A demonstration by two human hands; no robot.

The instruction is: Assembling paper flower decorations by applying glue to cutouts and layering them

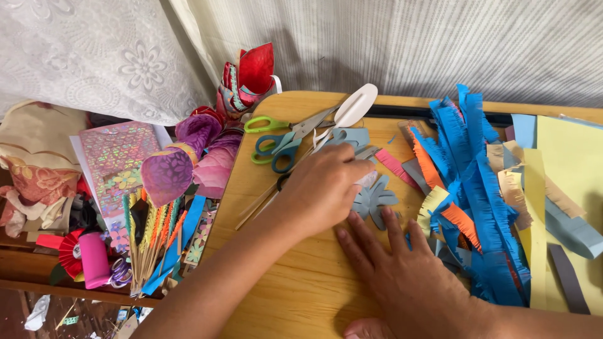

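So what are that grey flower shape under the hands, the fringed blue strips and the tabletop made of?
The grey flower-shaped cutout, touched by the left hand with the right hand beside it, looks like matte paper or thin foam: flat, clean-cut petals. The fringed blue strips seem to be paper, snipped along the edges. The yellowish tabletop looks like smooth wood, showing grain.

1. Scissors (286, 123): green handles; second pair of scissors (282, 150): blue handles.
2. Paper flower (375, 199): grey-blue.
3. Fringed strips (477, 182): bright blue, with orange and yellow.
4. Paper sheet (575, 157): pale yellow.
5. Curled petals (166, 174): purple, patterned.
6. Table (301, 289): honey-coloured wood.
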